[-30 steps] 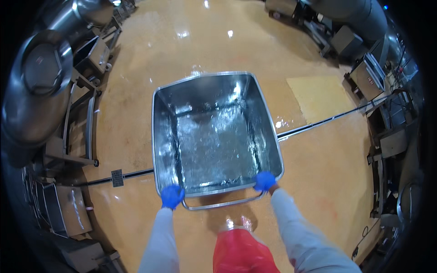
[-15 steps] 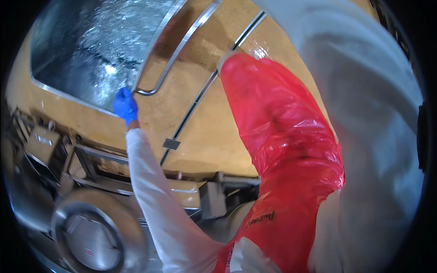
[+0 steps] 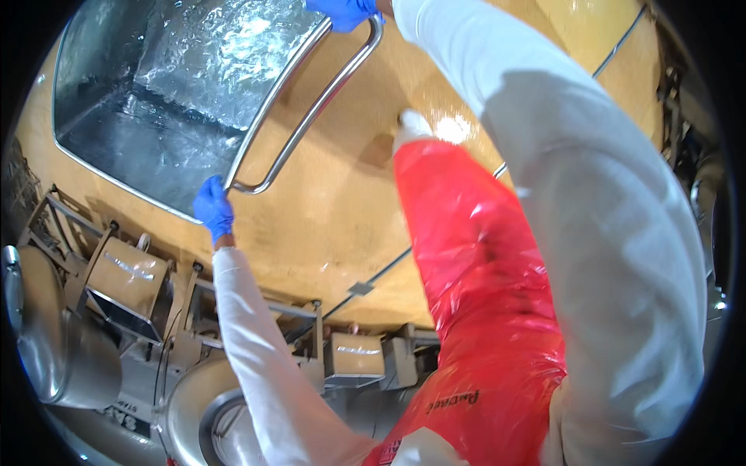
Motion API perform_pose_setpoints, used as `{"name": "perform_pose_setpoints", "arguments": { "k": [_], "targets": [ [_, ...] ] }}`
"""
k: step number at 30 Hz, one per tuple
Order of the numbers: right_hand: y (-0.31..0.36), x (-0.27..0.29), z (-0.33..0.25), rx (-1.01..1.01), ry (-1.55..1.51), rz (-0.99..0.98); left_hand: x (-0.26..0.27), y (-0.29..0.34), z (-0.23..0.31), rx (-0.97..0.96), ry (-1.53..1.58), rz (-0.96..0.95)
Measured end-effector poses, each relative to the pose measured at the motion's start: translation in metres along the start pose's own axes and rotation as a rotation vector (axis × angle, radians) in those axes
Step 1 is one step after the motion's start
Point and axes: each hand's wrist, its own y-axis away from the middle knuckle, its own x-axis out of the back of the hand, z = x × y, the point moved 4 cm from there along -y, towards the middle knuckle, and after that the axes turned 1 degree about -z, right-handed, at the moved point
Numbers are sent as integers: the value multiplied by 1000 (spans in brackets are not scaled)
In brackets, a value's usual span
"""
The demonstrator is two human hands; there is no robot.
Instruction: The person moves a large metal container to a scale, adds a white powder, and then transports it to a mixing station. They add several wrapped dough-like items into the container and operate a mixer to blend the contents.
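Observation:
A stainless steel bin (image 3: pixel 270 98) fills the upper left, its inner walls wet-looking and shiny. My left hand (image 3: pixel 213 206), in a blue glove, is closed around the bin's near corner. At the upper edge of the view my right hand (image 3: pixel 346 11), also blue-gloved, is closed on the rim at the other corner of the same side. Some of its fingers are cut off by the frame. Between my hands a bent tubular handle (image 3: pixel 311 116) juts from the bin, touched by neither hand along its middle.
Tan floor (image 3: pixel 334 210) runs under the bin, crossed by a drain channel (image 3: pixel 381 272). My red plastic apron (image 3: pixel 482 256) and a white shoe (image 3: pixel 413 124) are on the right. Steel machinery (image 3: pixel 128 276) and rounded vessels (image 3: pixel 89 365) line the lower left.
My right hand has come into view on the bin's rim. The view has shifted: more of the bin shows, and the drain channel now lies farther right. My left hand keeps its corner.

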Motion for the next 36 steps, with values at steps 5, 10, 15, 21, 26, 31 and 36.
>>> {"name": "perform_pose_setpoints", "arguments": {
  "k": [5, 10, 15, 21, 26, 31, 36],
  "targets": [
    [-184, 91, 55, 41, 119, -2, 129, -200, -15, -8, 93, 28],
    [-386, 162, 136, -53, 104, -200, 251, -411, -38, 44, 40, 31],
    [-615, 270, 213, 5, 69, -100, 393, -627, -55, 47, 91, 34],
    [-796, 350, 287, -27, 88, -94, 502, -819, -82, -28, 138, 52],
    [-968, 422, 338, -43, 99, -203, 585, -968, -119, 55, 102, 59],
    [-1157, 519, 401, -47, 153, -51, 704, -1162, -159, 17, 63, 99],
    [-1323, 597, 459, -46, 43, -48, 784, -1338, -195, 8, 36, 75]
  ]
}}
